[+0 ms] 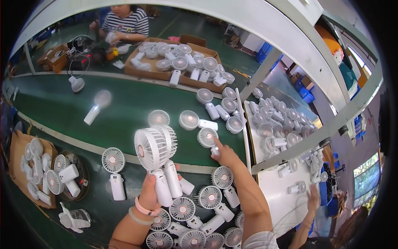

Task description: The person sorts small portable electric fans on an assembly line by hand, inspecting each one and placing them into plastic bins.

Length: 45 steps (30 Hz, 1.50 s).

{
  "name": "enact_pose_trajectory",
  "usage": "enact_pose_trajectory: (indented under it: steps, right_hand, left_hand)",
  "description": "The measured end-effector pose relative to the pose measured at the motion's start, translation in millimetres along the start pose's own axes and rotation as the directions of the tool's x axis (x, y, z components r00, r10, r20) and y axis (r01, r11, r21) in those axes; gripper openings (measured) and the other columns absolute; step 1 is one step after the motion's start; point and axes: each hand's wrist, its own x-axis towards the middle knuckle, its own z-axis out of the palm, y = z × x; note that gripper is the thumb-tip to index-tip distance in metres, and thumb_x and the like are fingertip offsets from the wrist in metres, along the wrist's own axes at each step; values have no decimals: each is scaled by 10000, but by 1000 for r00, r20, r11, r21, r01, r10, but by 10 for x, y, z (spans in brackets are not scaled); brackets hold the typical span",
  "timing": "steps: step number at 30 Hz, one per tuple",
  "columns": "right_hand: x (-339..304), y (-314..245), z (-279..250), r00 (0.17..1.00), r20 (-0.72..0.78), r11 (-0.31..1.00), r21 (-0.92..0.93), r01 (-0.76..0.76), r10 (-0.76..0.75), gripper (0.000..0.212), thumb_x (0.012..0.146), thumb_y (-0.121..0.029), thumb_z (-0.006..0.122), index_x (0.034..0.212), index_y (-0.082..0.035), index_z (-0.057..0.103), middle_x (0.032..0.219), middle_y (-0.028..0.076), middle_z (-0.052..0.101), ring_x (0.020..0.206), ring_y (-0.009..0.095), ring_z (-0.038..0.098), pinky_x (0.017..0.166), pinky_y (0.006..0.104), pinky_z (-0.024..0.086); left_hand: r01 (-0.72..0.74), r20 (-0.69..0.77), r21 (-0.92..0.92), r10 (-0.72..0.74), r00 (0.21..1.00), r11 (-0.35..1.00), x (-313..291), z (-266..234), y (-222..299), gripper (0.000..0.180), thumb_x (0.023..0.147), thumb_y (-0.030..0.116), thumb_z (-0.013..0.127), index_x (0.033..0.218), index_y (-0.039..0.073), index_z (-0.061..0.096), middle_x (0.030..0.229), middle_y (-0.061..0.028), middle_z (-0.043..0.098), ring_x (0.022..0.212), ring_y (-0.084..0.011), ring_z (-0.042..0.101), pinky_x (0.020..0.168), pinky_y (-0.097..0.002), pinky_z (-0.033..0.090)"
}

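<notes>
Left hand (pixel 148 194) is gripping two white handheld fans (pixel 154 155) above the dark bench (pixel 95 199), fingers wrapping their handles; right hand (pixel 225 155) is touching another handheld fan (pixel 207 137) on the green belt (pixel 137 114), finger closure unclear.

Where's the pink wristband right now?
In the head view, low and left of centre, the pink wristband circles the left wrist, between the left hand holding two white fans and a paler band.

Head-worn fisheye, facing down, near left hand (pixel 148 194).
</notes>
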Motion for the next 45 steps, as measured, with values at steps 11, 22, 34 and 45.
enact_pose_trajectory:
  steps: [11,22,34,45]
  right_hand:
    - [-858,-814,-298,849,-36,-478,838,-262,-528,633,835,-304,559,1333,-41,269,1018,156,496,828,258,526,773,450,468]
    - [-1182,-1173,-211,934,-76,-125,992,34,-348,452,809,-164,609,1193,-61,396,1009,74,501,856,216,543,723,424,531]
    - [-1153,-1316,-236,979,-175,13,984,178,-108,393,782,4,542,1163,12,447,1039,135,592,951,244,597,820,356,483]
    - [-1190,-1217,-185,962,-222,150,958,246,-161,522,759,102,540,1247,9,378,1175,92,508,1083,153,496,912,294,395]
  left_hand:
    - [-56,-15,-64,55,998,996,-61,167,118,773,741,603,546,1254,59,349,1107,-157,518,878,-247,591,670,-382,531]
    - [-10,25,-120,13,1000,993,-85,133,131,735,753,568,548,1273,88,349,1129,-164,499,907,-273,580,704,-402,525]
    - [30,91,-131,-18,996,991,-55,45,99,769,739,572,560,1279,76,327,1132,-160,488,918,-266,578,722,-408,524]
    - [243,266,-277,-169,949,930,-20,-76,25,692,653,400,642,1185,29,399,1099,-144,522,973,-293,560,801,-421,488]
